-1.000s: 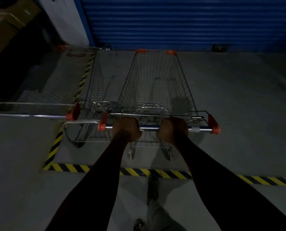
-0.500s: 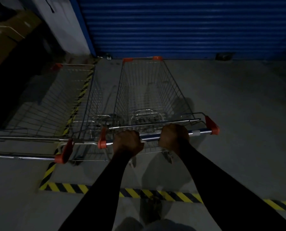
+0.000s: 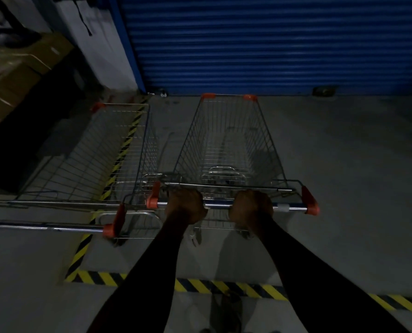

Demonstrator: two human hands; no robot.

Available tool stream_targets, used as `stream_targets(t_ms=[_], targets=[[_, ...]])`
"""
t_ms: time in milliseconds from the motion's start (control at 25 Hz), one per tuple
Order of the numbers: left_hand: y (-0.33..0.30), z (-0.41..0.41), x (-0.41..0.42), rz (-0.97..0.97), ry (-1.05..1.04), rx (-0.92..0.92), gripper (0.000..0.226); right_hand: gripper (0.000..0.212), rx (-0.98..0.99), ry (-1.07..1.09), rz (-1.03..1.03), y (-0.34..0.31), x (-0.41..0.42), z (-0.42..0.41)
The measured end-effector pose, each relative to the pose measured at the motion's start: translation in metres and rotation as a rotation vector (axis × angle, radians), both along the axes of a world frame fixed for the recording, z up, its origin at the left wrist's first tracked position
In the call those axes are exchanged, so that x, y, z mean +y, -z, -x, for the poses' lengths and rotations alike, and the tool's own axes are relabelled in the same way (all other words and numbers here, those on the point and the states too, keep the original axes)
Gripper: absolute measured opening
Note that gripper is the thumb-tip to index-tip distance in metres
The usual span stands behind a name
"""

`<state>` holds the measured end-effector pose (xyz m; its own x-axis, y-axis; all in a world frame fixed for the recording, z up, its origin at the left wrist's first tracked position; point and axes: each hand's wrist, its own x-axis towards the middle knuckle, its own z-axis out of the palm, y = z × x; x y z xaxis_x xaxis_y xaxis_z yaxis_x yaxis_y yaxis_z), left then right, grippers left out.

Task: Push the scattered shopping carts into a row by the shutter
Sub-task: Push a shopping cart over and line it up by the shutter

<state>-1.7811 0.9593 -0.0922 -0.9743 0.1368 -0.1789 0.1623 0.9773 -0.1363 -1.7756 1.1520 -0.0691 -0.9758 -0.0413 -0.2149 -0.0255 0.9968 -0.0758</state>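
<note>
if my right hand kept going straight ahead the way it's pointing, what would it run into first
The right hand grips the cart handle, so that bar is already met. Past it comes the cart's wire basket, then probably the blue shutter; depth is unclear.

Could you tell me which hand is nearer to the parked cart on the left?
Left. The left hand grips the handle at the end beside the parked cart; the right hand grips it farther away.
</note>
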Motion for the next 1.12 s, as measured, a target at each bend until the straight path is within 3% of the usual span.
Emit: stream_targets(t_ms=[280,440,600,640,720,800,920,1000,1120], targets=[[-0.008,-0.019,0.006,-0.003,0.014,-0.080,0.048,0.028,-0.078,0.024,-0.004,-0.008,0.003,-0.018],[-0.006,-0.039,-0.003,-0.043,-0.018,-0.057,0.047,0.027,-0.020,-0.052,-0.075,-0.006,-0.002,-0.046],[-0.023,-0.052,-0.002,-0.096,-0.062,-0.058,0.048,0.036,-0.098,-0.030,0.056,-0.024,-0.006,-0.048],[-0.027,-0.057,-0.001,-0.201,-0.097,-0.065,0.052,0.042,-0.113,-0.052,0.117,-0.025,-0.005,-0.046],[-0.031,-0.072,0.000,-0.613,-0.161,-0.079,0.062,0.053,-0.041,-0.060,0.289,-0.019,0.001,-0.049],[-0.043,-0.084,0.007,-0.983,-0.278,-0.081,0.050,0.049,0.110,0.051,0.542,-0.015,0.005,-0.062],[-0.078,-0.097,0.021,-1.386,-0.394,-0.037,0.037,0.044,0.294,0.263,0.989,-0.040,-0.003,-0.096],[-0.105,-0.108,0.027,-1.572,-0.395,0.039,0.039,0.051,0.388,0.330,1.225,-0.067,-0.007,-0.120],[-0.145,-0.143,0.032,-1.680,-0.345,0.134,0.040,0.052,0.442,0.361,1.367,-0.110,-0.006,-0.152]])
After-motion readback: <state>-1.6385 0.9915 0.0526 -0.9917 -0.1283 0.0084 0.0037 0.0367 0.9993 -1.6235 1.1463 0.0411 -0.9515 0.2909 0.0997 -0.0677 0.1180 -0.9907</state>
